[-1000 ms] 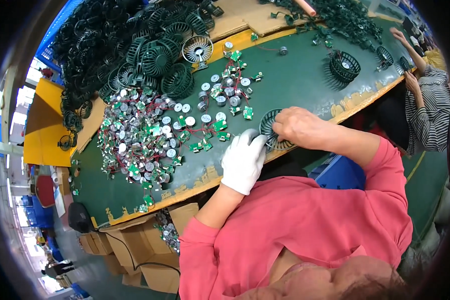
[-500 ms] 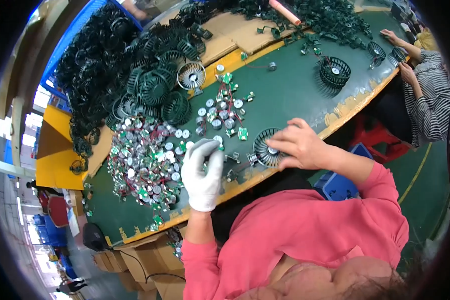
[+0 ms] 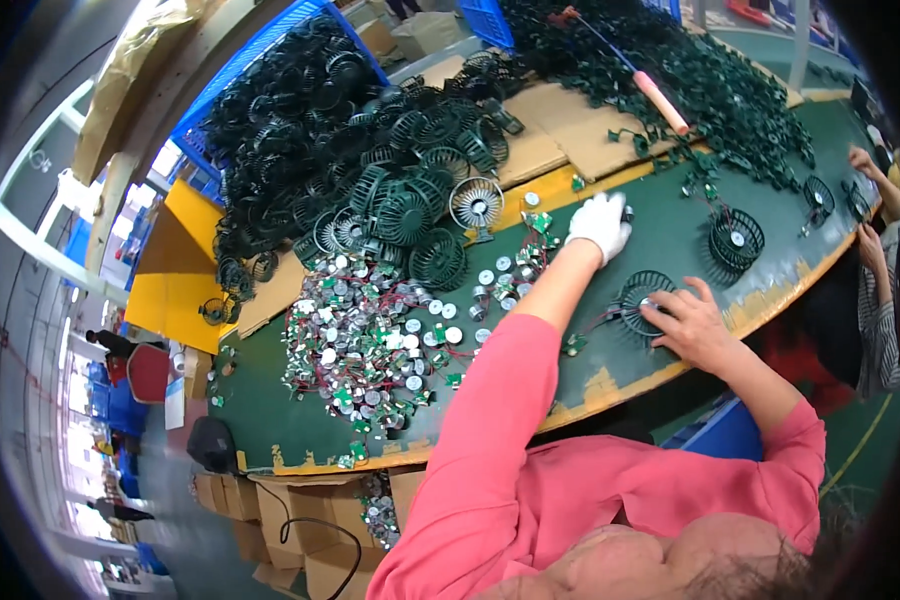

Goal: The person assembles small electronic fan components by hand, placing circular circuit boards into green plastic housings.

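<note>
Gloved left hand (image 3: 600,224) lay flat, palm down, grasping nothing visible on the green table (image 3: 670,215), while at its 5 o'clock the bare right hand (image 3: 692,327) gripped a dark fan grille (image 3: 638,297).

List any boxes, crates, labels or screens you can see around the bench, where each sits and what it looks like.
Cardboard boxes: brown, open-topped, on the floor under the bench's near-left edge.
Blue crates: plastic lattice walls, behind the pile of dark fan grilles.
Flattened cardboard sheets: tan, lying on the bench's far side.
No labels or screens can be made out.
</note>
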